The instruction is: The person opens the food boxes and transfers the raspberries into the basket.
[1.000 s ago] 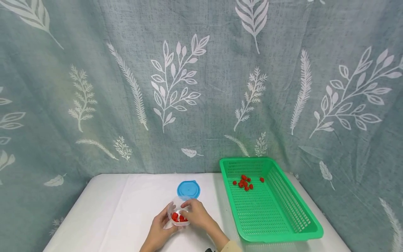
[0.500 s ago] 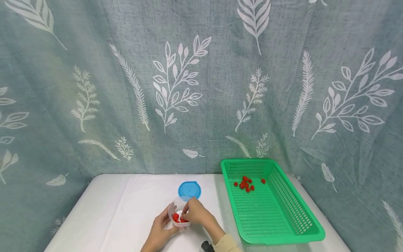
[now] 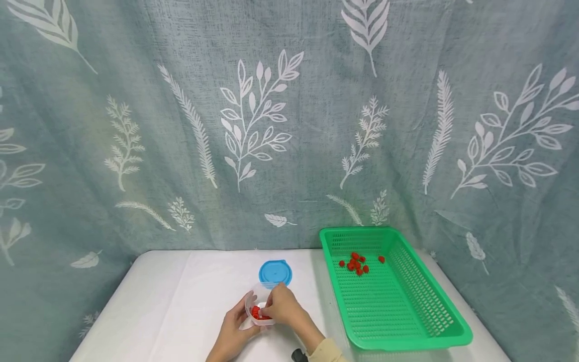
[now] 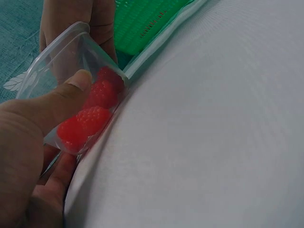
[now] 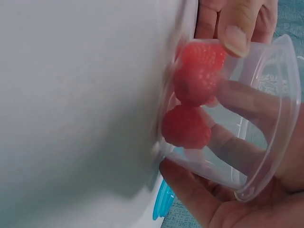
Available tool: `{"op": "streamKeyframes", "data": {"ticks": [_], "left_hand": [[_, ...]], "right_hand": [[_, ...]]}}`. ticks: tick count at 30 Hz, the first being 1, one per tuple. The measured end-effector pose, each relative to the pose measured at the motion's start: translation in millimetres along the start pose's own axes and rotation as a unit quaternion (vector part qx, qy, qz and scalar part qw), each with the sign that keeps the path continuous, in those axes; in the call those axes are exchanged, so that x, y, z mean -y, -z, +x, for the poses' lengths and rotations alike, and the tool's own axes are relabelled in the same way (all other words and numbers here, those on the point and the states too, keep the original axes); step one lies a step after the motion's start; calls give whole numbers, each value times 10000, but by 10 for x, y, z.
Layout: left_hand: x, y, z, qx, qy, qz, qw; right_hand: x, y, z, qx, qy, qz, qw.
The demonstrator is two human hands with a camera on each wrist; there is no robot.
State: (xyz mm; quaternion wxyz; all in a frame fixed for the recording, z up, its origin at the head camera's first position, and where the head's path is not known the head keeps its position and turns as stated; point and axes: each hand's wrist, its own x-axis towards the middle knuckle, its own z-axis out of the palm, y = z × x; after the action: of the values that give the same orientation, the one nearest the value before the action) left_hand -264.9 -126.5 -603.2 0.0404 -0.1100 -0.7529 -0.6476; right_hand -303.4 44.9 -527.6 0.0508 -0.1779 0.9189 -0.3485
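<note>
Locate the bumpy red raspberry-like fruit at the bottom of the clear, round-rimmed plastic cup, above the white cloth-covered desk. Check the left grip: curled round the cup, with thumb against the wall. Check the right grip: inside the cup, narrow, at the fruit; cannot tell whether pinching or merely touching.

Avoid heavy fingertip pressure; expect denting if soft. Avoid squeezing the thin-looking wall; likely to flex, distort the rim and slip from the left grip. Avoid catching knuckles on the rim when lifting out; liable to tip the cup and spill fruit onto the desk. Avoid pushing the cup outward; liable to nudge the round blue plastic lid just beyond. For any reach toward the green perforated plastic basket, beware of snagging the sleeve on the raised wall.
</note>
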Motion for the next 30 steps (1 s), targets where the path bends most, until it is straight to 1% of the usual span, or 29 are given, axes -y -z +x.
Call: {"op": "streamKeyframes", "data": {"ticks": [3,7,9,12,15,18,20,23,26,30], "left_hand": [[-2,-21,-5,-16,-34,22,10000],[3,-30,-25,-25,-53,-9,10000],[6,-31,-32,-6,-71,-54,10000],[8,-27,-35,10,-54,-102,9999],[1,-20,-32,17,17,-64,10000],[-17,-13,-29,35,159,-1,9999],[-28,-11,-30,60,198,43,9998],[-31,-9,-32,98,216,46,9997],[-22,-7,-24,118,201,23,9997],[-10,1,8,65,109,48,9999]], "right_hand": [[4,4,4,45,-134,-43,9999],[-18,-3,13,128,-193,-185,9996],[-36,-9,19,143,-162,-331,9992],[-57,-11,23,131,6,-579,9982],[-63,-2,23,190,72,-656,9976],[-56,11,21,309,23,-623,9976],[-56,17,21,365,2,-649,9972],[-58,19,23,328,38,-741,9967],[-67,10,17,209,60,-598,9980],[-72,2,1,-41,147,-141,9998]]}}
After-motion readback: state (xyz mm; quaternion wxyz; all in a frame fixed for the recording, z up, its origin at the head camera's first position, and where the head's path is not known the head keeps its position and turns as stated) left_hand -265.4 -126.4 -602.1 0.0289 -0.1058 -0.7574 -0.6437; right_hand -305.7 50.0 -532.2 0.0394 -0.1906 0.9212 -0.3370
